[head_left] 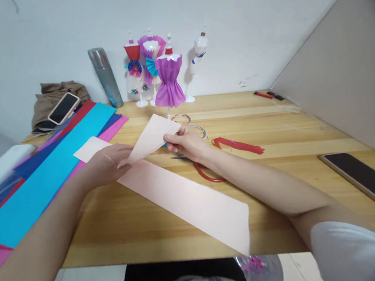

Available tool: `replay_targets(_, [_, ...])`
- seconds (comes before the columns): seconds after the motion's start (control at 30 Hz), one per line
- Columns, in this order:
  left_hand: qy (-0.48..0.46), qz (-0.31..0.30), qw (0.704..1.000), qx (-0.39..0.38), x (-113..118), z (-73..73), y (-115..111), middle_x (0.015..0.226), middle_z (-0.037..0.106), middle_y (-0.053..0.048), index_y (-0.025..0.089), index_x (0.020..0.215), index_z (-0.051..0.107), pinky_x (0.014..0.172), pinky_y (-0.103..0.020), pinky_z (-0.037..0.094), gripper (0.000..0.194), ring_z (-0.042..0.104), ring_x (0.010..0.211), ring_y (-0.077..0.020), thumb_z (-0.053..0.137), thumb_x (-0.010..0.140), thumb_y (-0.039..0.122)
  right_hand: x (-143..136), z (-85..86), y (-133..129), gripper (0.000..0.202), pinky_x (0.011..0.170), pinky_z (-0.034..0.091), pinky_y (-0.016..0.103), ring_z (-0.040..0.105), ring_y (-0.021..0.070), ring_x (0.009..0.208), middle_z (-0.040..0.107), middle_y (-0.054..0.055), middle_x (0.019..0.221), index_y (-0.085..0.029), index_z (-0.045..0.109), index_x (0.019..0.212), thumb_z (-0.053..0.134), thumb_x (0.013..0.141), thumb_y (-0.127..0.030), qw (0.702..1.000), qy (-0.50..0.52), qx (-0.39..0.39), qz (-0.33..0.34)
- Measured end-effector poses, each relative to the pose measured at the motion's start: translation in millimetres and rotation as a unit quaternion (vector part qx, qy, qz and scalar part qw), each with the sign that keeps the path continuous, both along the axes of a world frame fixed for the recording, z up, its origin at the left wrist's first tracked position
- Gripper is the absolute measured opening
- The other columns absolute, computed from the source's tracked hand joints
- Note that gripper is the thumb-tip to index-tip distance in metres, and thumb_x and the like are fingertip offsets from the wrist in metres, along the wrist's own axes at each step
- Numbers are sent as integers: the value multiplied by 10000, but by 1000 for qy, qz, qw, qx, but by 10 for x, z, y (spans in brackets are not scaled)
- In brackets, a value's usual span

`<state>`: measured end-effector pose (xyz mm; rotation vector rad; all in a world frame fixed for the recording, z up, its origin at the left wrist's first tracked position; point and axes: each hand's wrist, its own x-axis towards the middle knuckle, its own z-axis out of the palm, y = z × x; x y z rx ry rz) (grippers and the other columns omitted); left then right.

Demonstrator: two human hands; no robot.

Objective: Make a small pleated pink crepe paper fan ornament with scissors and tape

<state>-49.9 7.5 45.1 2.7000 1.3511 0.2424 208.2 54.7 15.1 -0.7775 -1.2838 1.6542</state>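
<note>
A long pale pink paper strip (193,201) lies slantwise on the wooden table, its near end at the front edge. One part of the paper is folded up and over at the middle. My right hand (186,143) pinches the raised corner of this part between thumb and fingers. My left hand (110,162) lies over the strip at the fold, fingers close together on the paper; what is under the palm is hidden. Behind my right hand are red-handled scissors (210,178), partly covered, and a roll of tape (201,130).
Coloured paper sheets (55,169) are stacked at the left, near a phone (64,108) on brown cloth. A bottle (106,77) and small dress forms (170,81) stand by the wall. Red paper (240,145) and another phone (361,177) are at the right.
</note>
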Motion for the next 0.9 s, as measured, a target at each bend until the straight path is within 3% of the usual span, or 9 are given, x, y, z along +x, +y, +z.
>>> replay_targets(0.1, [0,0,995,-103,-141,66,13,1198,696,-56,229,1050,723,932,-343,497,341,636,1082,-236,440,885,323,138,166,-37,244,487,397,186,524,71,505,633,-16,603,-127,636,706,775,638,-316,984,-77,71,147])
replay_targets(0.2, [-2,17,973,-230,-253,214,-16,1160,720,-21,282,1045,738,895,-313,516,318,654,1045,-242,605,779,394,317,398,-64,358,555,446,216,603,109,610,697,31,798,-104,703,920,772,671,-352,888,-151,118,417])
replay_targets(0.27, [-39,36,952,-301,-285,288,-20,1043,750,-39,267,1029,744,806,-302,539,333,679,934,-237,596,781,432,388,512,-70,462,489,396,224,588,101,555,716,93,889,-70,698,980,639,785,-485,850,-169,124,484])
replay_targets(0.33, [-92,70,951,-288,-278,284,8,1018,748,-64,236,1052,733,763,-308,541,399,676,885,-234,524,821,486,384,546,-84,466,454,354,223,558,90,510,704,91,829,-82,682,900,503,868,-511,858,-252,135,427])
replay_targets(0.4, [-99,124,971,-181,-253,192,67,1115,718,-79,220,1124,699,844,-332,522,448,649,993,-248,494,845,503,312,504,-129,387,482,364,214,550,89,521,667,50,735,-119,642,792,499,880,-468,843,-375,173,345])
replay_targets(0.5, [-3,82,991,-103,-243,-13,172,1244,649,-92,198,1146,675,1014,-376,425,410,572,1161,-266,481,845,397,153,398,-271,276,538,358,215,553,101,597,657,29,737,-148,610,711,612,818,-403,747,-509,286,317])
replay_targets(0.67, [78,52,988,-120,-273,-118,224,1097,643,-90,193,1070,664,910,-351,449,323,582,1061,-253,482,831,310,-24,390,-542,233,553,338,245,617,178,701,702,62,800,-170,680,777,658,769,-402,643,-632,314,297])
replay_targets(0.8, [76,11,991,-114,-229,-46,170,917,633,-72,193,755,607,815,-337,451,160,576,939,-235,469,802,260,-64,453,-625,289,573,370,264,660,236,836,722,99,928,-166,684,870,614,807,-439,653,-643,304,260])
replay_targets(0.9, [51,28,991,-123,-210,0,138,839,621,-39,204,764,574,728,-301,433,156,576,837,-205,442,809,272,-64,433,-629,353,598,401,286,663,265,881,716,105,984,-172,653,926,563,836,-501,677,-635,303,218])
